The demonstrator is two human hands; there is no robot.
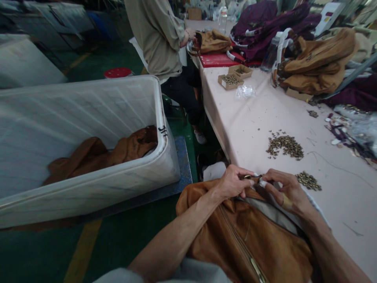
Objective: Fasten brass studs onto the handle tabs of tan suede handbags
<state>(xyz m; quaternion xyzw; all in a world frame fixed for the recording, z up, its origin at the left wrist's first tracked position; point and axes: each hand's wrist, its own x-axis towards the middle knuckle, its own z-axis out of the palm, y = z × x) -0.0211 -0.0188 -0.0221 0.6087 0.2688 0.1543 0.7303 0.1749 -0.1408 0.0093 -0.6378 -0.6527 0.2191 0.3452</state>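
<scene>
A brown leather-like bag (pixel 235 232) with a long zipper lies across my lap, against the table's near edge. My left hand (pixel 234 181) pinches the bag's strap end (pixel 251 179), where a brass-coloured ring shows. On the other side of that end, my right hand (pixel 281 188) has its fingertips closed on the same strap; any small part between them is hidden. White wrapping covers some fingertips. Just beyond the right hand are a small pile of brass studs (pixel 308 181) and a larger pile of small metal pieces (pixel 285 147).
To the left stands a big white bin (pixel 165 165) with brown bags (pixel 103 153) inside. A co-worker (pixel 159 39) handles a tan bag (pixel 215 41) at the far table end. Small boxes of metal parts (pixel 231 80), a plastic bag (pixel 246 92) and more bags (pixel 321 63) occupy the pale table (pixel 332 212).
</scene>
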